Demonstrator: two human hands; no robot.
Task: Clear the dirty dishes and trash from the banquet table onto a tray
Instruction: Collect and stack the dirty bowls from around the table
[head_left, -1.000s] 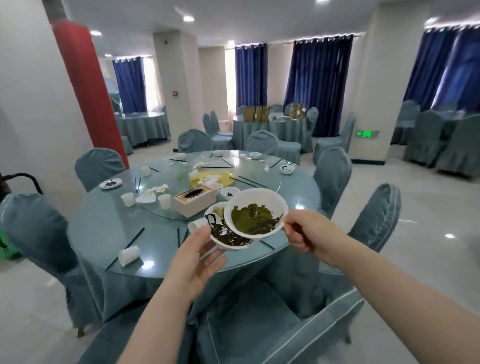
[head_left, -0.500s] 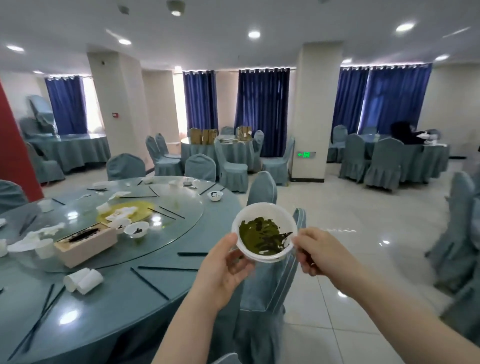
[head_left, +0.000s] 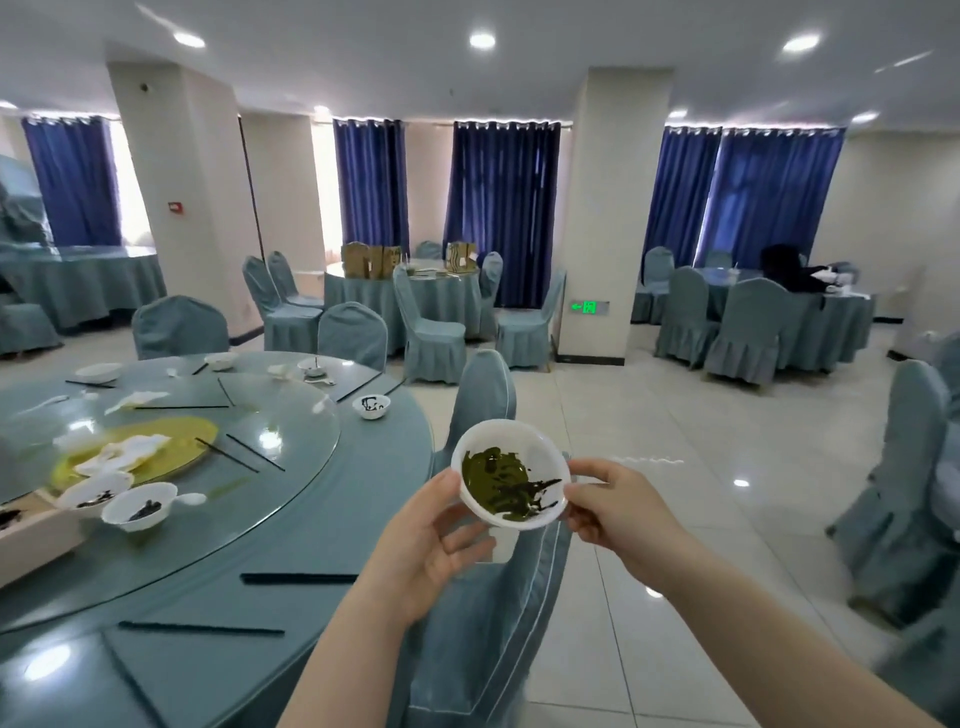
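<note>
A white bowl (head_left: 511, 474) smeared with green and dark food scraps is held in the air past the table's right edge. My right hand (head_left: 615, 506) pinches its right rim. My left hand (head_left: 434, 532) cups it from below on the left, thumb at the rim. The round banquet table (head_left: 322, 525) lies to the left, with a glass turntable (head_left: 291, 415). On it stand two dirty white bowls (head_left: 137, 506), a yellow plate (head_left: 176, 441) with crumpled napkins, and another small bowl (head_left: 371, 406). Black chopsticks (head_left: 298, 578) lie near the edge. No tray is in view.
A covered chair (head_left: 483, 587) stands right under the bowl, another (head_left: 485, 395) behind it. More covered chairs stand at right (head_left: 904, 483). Tiled floor (head_left: 660, 452) stretches ahead to other dressed tables (head_left: 436, 296) and a pillar (head_left: 605, 218).
The view has swung right, away from the table. The bowl left the second bowl on the table and now hangs over the chair, with my left hand closed in under it.
</note>
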